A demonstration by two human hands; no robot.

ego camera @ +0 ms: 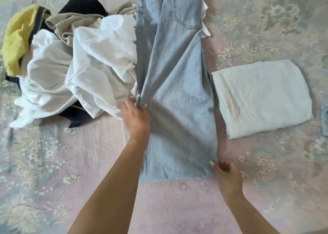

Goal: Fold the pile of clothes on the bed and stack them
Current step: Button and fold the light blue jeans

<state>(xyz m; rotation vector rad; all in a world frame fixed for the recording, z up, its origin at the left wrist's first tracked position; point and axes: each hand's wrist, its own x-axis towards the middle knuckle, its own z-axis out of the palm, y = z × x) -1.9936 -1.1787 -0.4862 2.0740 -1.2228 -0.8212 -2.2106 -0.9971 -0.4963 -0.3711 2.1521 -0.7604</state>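
Light blue jeans (174, 84) laid lengthwise down the middle of the bed (266, 29), both hands on them.

Left hand (135, 119) at frame centre, grip pinching the jeans' left edge seam; right hand (226, 176) lower right, grip closed on the hem corner. Unfolded pile (71, 65) of white, beige, yellow and navy clothes at upper left, touching the jeans. Folded pale garment (262, 99) at right, just beside the jeans.

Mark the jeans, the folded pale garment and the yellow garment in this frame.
jeans (177, 84): head view, middle of the leg panel.
folded pale garment (262, 99): head view, centre of its top face.
yellow garment (17, 38): head view, its bunched middle.
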